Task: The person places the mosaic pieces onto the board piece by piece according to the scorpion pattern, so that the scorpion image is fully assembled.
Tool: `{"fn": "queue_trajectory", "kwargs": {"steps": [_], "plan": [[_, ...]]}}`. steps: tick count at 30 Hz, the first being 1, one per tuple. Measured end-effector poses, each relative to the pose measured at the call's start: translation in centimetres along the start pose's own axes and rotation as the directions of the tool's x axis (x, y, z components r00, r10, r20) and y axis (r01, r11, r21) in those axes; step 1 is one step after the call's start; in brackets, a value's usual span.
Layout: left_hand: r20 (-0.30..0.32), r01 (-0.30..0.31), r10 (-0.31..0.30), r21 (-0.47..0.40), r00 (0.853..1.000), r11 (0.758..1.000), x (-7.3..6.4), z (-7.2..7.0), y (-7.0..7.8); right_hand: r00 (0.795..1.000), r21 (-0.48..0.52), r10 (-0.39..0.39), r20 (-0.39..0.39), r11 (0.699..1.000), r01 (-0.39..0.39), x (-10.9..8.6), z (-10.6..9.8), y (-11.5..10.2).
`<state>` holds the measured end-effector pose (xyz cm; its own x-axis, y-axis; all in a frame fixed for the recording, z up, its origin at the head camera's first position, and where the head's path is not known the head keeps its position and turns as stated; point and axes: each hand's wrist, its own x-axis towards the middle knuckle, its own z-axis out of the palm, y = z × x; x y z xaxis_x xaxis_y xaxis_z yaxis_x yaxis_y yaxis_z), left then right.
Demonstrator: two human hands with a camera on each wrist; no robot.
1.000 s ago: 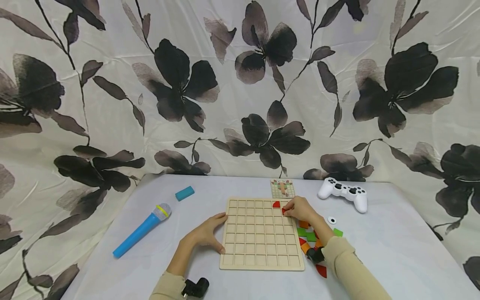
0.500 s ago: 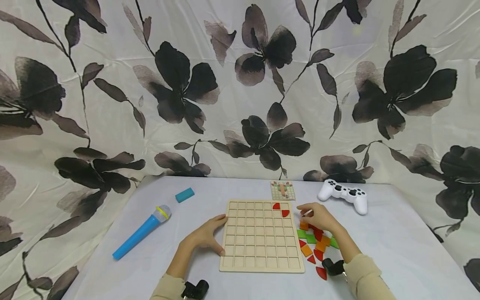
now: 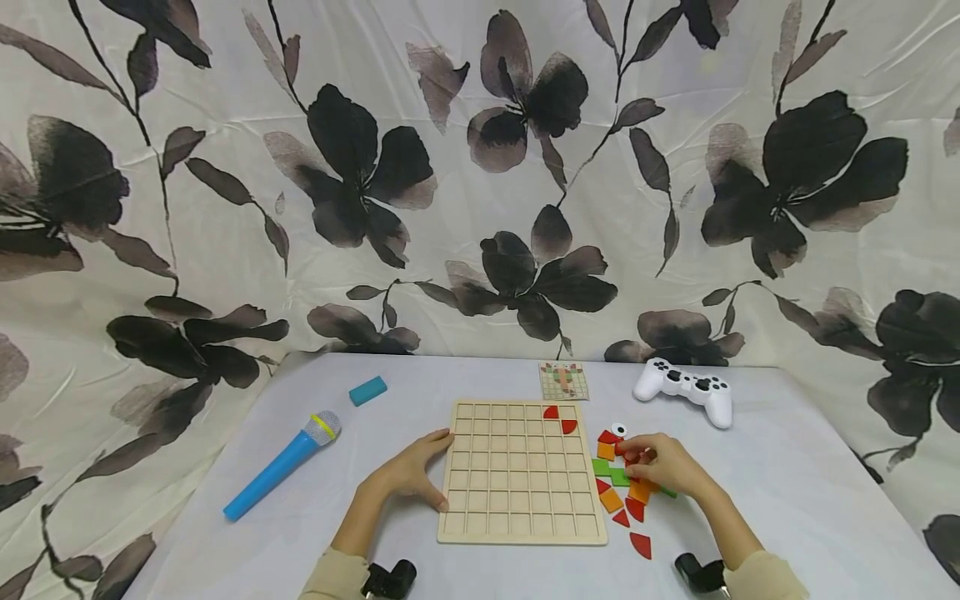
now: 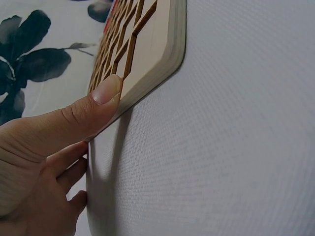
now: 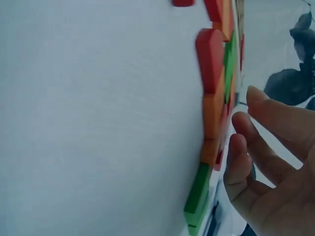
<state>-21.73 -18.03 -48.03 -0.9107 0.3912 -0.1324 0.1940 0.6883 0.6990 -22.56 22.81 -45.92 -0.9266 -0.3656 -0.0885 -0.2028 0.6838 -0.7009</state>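
Note:
My left hand [image 3: 408,469] rests against the left edge of a wooden grid board [image 3: 517,483], its thumb touching the rim in the left wrist view. Two red quarter-circle pieces, an upper one [image 3: 551,412] and a lower one [image 3: 569,427], sit in cells near the board's upper right corner. Over the pile of coloured pieces to the right of the board hovers my right hand [image 3: 663,462], fingers loosely bent. The right wrist view shows nothing between those fingers, with red [image 5: 210,61], orange [image 5: 212,115] and green [image 5: 198,189] pieces beyond them. The hand partly hides the pile.
A patterned card [image 3: 564,381] lies behind the board, with a white game controller [image 3: 684,390] to its right. A white ring-like piece with a dark centre [image 3: 618,430] lies beside the board. Leftward are a blue toy microphone [image 3: 281,468] and a teal block [image 3: 367,391].
My right hand let go of the lower red piece on the board, shifted the white round piece leftward and released it, then moved down and right over the pile. My left hand stayed put.

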Motion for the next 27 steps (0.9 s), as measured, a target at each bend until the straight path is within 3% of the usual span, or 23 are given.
{"fn": "queue_trajectory", "kwargs": {"steps": [18,27], "plan": [[-0.002,0.001,-0.001,0.001,1.0,1.0,-0.2,0.0,0.2,0.996,-0.055,-0.082,0.041,0.995,0.084,0.1,1.2,0.4],[0.0,-0.005,0.005,-0.01,1.0,1.0,-0.1,-0.1,0.1,0.996,-0.058,-0.058,0.064,0.996,0.061,0.6,1.5,-0.2]]}}
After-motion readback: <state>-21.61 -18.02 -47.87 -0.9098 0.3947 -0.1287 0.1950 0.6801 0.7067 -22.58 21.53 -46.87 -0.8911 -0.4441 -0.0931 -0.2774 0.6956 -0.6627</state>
